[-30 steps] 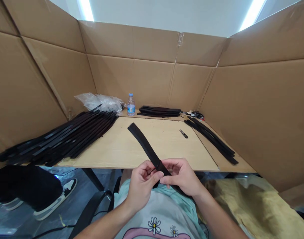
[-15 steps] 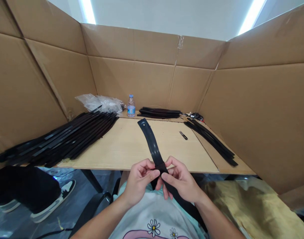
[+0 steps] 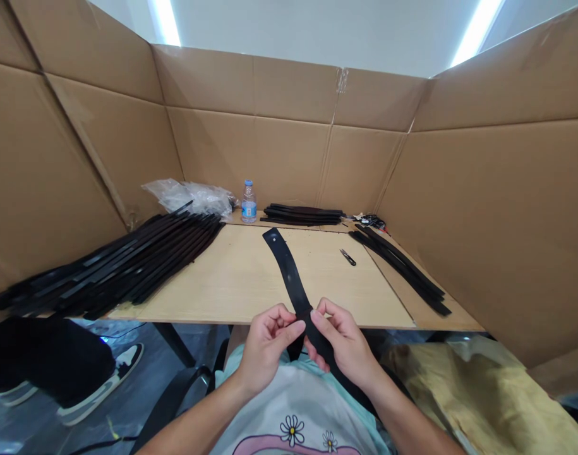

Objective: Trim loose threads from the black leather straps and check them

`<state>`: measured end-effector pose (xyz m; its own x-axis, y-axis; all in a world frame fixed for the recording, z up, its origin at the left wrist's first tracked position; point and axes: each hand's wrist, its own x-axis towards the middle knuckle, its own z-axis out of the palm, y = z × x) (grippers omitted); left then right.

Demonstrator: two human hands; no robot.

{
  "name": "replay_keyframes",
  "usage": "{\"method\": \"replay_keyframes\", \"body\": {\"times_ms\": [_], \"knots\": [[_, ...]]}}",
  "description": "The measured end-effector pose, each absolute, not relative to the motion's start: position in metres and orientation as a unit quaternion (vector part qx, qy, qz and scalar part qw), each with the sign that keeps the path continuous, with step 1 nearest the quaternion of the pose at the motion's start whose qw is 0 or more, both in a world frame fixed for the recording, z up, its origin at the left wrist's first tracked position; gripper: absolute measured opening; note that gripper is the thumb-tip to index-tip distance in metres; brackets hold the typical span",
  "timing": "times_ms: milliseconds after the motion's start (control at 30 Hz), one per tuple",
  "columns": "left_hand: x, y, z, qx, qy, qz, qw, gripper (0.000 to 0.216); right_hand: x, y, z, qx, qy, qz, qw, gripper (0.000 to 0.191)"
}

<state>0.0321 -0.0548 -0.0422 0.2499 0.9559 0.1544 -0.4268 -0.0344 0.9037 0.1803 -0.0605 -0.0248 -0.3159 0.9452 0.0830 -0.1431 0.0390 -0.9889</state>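
Both my hands pinch a long black strip (image 3: 289,272) at the near edge of the table. Its shiny plastic upper part, with a small hole near the tip, slants up and away to the left. A dull black sleeve (image 3: 323,346) covers the lower part, which runs down to the right over my lap. My left hand (image 3: 270,344) grips the sleeve's left edge between thumb and finger. My right hand (image 3: 343,338) has its thumb flat on the sleeve by its mouth, fingers curled behind. Part of the strip is hidden behind my hands and right forearm.
Many black strips (image 3: 141,259) lie piled at left beside clear plastic bags (image 3: 194,197). A water bottle (image 3: 249,202) and another strip stack (image 3: 302,215) are at the back. Thread snips (image 3: 348,257) and a few strips (image 3: 402,268) lie at right. Cardboard walls (image 3: 251,145) enclose the table (image 3: 213,278).
My right thumb has shifted up onto the sleeve near its mouth, and the right fingers show less below. The strip has turned slightly, its shine dimmer. My left hand stays nearly in place.
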Motion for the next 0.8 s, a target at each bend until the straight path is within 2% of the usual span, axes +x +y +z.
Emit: {"method": "replay_keyframes", "body": {"times_ms": [333, 633, 800], "knots": [[0.024, -0.048, -0.041, 0.474, 0.322, 0.586, 0.572, 0.039, 0.192, -0.057, -0.022, -0.268, -0.559, 0.622, 0.478, 0.026], [0.025, -0.05, -0.039, 0.482, 0.29, 0.588, 0.581, 0.035, 0.185, -0.056, -0.028, -0.257, -0.544, 0.639, 0.479, 0.045], [0.026, -0.047, -0.042, 0.451, 0.287, 0.594, 0.601, 0.033, 0.183, -0.061, -0.032, -0.291, -0.572, 0.571, 0.512, 0.05]]}}
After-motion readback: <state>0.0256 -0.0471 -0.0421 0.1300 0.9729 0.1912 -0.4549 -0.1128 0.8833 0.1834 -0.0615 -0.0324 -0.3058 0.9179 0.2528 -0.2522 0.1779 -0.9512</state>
